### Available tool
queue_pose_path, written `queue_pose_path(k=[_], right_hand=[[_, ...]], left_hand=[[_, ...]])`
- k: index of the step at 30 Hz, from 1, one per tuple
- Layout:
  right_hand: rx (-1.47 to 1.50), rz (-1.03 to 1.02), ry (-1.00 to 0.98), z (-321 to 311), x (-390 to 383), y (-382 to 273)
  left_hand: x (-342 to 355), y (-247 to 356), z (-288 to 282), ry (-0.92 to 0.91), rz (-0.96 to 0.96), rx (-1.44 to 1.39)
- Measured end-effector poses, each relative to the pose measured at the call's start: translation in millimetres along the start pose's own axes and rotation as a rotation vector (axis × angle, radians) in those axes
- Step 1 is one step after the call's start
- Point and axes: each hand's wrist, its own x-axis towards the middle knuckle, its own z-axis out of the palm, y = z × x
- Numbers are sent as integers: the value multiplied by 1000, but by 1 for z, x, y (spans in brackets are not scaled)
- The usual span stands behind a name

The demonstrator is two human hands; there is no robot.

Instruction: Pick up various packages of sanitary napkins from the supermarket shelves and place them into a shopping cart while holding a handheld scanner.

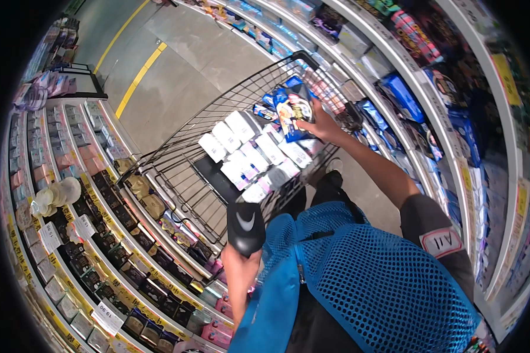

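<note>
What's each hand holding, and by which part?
The right hand grips a blue packet by its right side. The left hand holds a black object near its lower end.

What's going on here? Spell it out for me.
A person's right hand grips a blue packet at a cart between shelves. The left hand seems to hold a black item; what it is, I can't tell. White packs lie grouped in the cart, close to the packet.
</note>
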Motion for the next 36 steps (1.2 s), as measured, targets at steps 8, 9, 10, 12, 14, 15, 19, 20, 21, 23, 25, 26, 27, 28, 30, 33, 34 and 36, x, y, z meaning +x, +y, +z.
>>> queue_pose_path(k=[8, 9, 10, 12, 14, 15, 19, 20, 21, 23, 25, 26, 27, 28, 30, 33, 34, 36], right_hand=[[-802, -56, -137, 122, 88, 9], [-792, -56, -93, 134, 89, 17], [-769, -72, -71, 156, 83, 8], [-650, 105, -269, 170, 76, 3], [-561, 59, -279, 172, 69, 0], [-558, 62, -271, 168, 67, 0], [-424, 167, -406, 143, 72, 2], [-367, 211, -443, 138, 73, 7], [-374, 210, -461, 133, 74, 14], [-346, 243, -426, 125, 68, 20], [-330, 198, -314, 110, 69, 32], [-320, 148, -241, 98, 63, 34], [-280, 40, -239, 86, 59, 35], [-112, 54, -203, 77, 51, 19], [-47, -200, 52, 65, 34, 25], [22, -363, 251, -5, -32, -39], [-15, -394, 361, -45, -58, -51], [-108, -425, 636, -112, -107, -30]], left_hand=[[-22, -28, -16, 12, -298, -114], [-21, -28, -12, 78, -288, -148], [-28, -34, -14, 136, -285, -148], [-25, -37, -16, 104, -352, -222], [-18, -23, -15, 108, -384, -215], [-16, -17, -16, 119, -414, -214], [-16, -24, -13, 81, -348, -151], [-16, -22, -10, 79, -325, -144], [-17, -19, -5, 100, -285, -166], [-24, -25, 0, 114, -237, -173], [-21, -30, 2, 20, -258, -146], [-21, -32, 4, -41, -261, -135], [-25, -29, 6, -10, -305, -194], [-22, -24, 13, 16, -339, -261], [-16, -10, 27, 1, -348, -270], [-1, -8, 23, -80, -233, -132], [5, -8, 31, -107, -204, -171], [13, 26, 51, -267, -144, -102]])
